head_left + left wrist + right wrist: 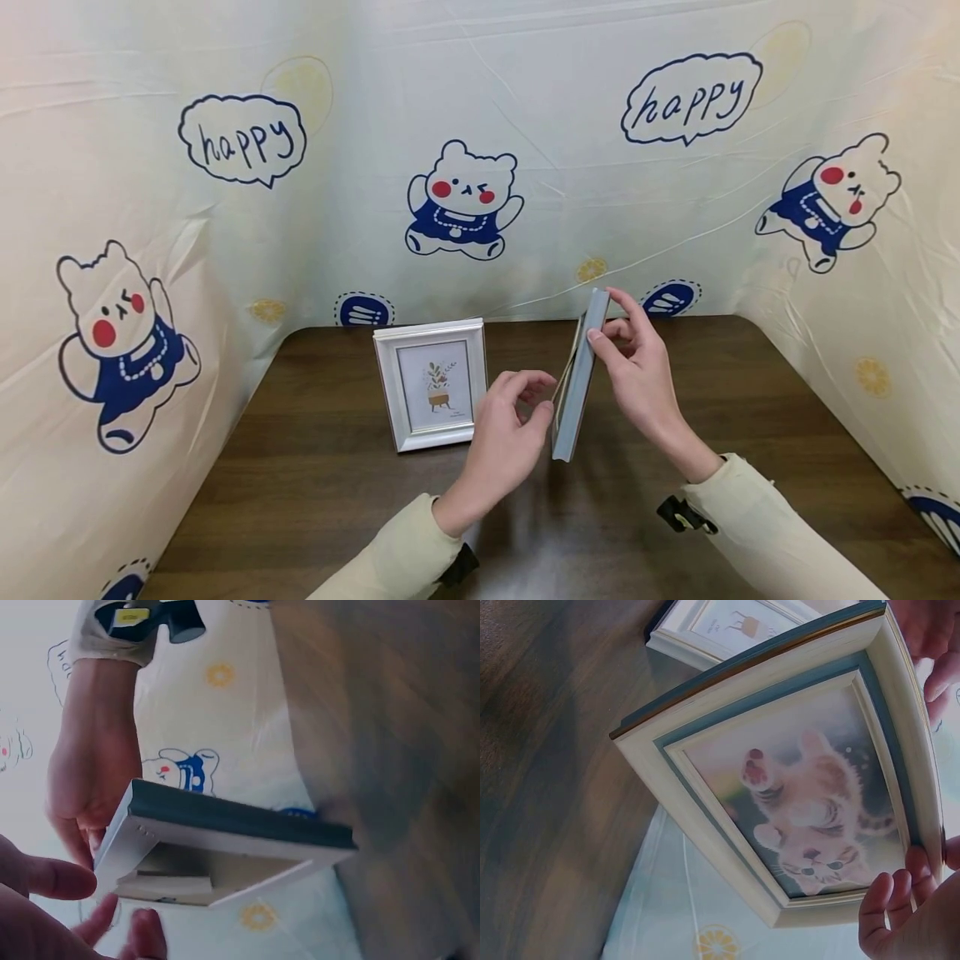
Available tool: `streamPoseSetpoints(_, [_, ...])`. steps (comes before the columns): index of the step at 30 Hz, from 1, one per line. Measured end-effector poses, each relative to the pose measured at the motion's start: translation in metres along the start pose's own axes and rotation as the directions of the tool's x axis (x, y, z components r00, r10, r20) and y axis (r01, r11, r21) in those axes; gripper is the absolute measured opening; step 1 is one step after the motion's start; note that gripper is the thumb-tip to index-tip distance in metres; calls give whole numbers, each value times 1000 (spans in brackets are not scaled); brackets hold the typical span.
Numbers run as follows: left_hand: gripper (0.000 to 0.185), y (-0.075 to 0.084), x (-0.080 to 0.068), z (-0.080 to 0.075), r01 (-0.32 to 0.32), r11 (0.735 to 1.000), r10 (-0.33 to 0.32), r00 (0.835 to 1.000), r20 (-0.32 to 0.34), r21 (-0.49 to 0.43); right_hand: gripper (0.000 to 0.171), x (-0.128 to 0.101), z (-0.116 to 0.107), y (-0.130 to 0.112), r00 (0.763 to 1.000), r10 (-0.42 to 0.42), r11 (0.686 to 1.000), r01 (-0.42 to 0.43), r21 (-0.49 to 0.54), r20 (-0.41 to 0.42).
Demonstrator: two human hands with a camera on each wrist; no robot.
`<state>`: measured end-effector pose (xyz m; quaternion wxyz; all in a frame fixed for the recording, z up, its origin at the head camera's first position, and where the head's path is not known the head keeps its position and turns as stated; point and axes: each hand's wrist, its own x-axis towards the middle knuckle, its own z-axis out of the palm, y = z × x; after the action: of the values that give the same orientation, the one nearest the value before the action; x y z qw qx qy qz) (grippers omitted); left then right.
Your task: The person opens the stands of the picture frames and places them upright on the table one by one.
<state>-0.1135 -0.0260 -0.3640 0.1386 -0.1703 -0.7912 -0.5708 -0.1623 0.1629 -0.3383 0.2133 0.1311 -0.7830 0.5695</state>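
blue-grey kitten photo frame (576,387) stands on edge above the wooden bench (750,400), pinched at its top by right hand (637,375) fingers. left hand (506,433), fingers loosely curled, touches its back. white plant-print frame (432,383) stands just beside.

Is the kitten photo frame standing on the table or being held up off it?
Held up. The right hand grips the kitten frame by its top edge, edge-on in the head view; the left hand reaches at its back. Whether its bottom corner touches the table: cannot tell.
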Motion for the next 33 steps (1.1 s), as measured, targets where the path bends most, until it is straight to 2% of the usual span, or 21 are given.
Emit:
streamPoseSetpoints(3, [22, -1, 2, 1, 96, 995, -95, 995, 44, -25, 52, -1, 0, -1, 1000, 2, 1000, -2, 1, 1])
streamPoseSetpoints(6, [25, -1, 3, 3, 183, 982, -180, 980, 83, -36, 52, -1, 0, -1, 1000, 5, 1000, -5, 2, 4])
streamPoseSetpoints(10, [27, -1, 3, 5, 238, 971, -236, 966, 102, -6, 53, -1, 1, -2, 1000, 3, 1000, -3, 4, 6])
streamPoseSetpoints(27, [28, -3, 6, 7, 216, 976, -213, 969, 128, -9, 52, -4, 0, -4, 1000, -9, 1000, 9, 22, 17])
streamPoseSetpoints(33, [30, -4, 7, 6, 184, 982, -187, 975, 124, 33, 52, -4, 0, -4, 1000, -17, 1000, 16, 21, 20])
